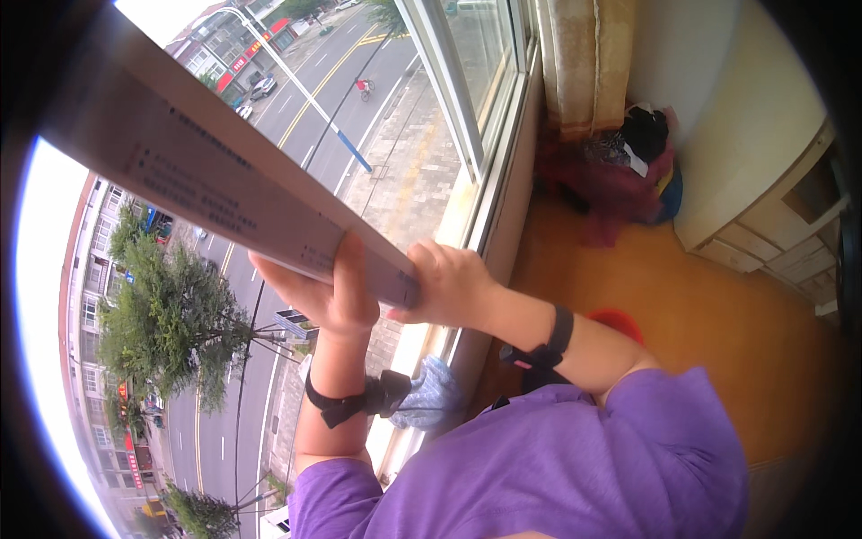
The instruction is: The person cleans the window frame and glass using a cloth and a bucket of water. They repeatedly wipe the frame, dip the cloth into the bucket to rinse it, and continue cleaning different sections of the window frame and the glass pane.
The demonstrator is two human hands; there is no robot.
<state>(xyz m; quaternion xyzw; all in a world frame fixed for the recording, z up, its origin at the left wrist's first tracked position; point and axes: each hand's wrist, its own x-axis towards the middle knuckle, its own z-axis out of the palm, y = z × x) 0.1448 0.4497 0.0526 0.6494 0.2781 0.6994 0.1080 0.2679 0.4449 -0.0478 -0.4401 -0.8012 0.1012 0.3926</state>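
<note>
A long, narrow, pale box (249, 182) bearing small print slants from the upper left down to my hands in front of the window. Its near end sits between both hands. My left hand (330, 290) grips it from the left, with the thumb lying over the printed face. On the right side of the same end, my right hand (451, 283) is closed around the edge, and part of its grip is hidden. A crumpled light blue cloth (427, 394) lies on the window sill (404, 357), beside my left forearm. Black straps circle both forearms.
Past the white window frame (444, 87) a street lies far below, with trees and a cyclist. At right stand a curtain (586, 60), a heap of clothes (633, 168) on the floor and a pale cabinet (774, 236). A red round object (616, 323) shows behind my right arm.
</note>
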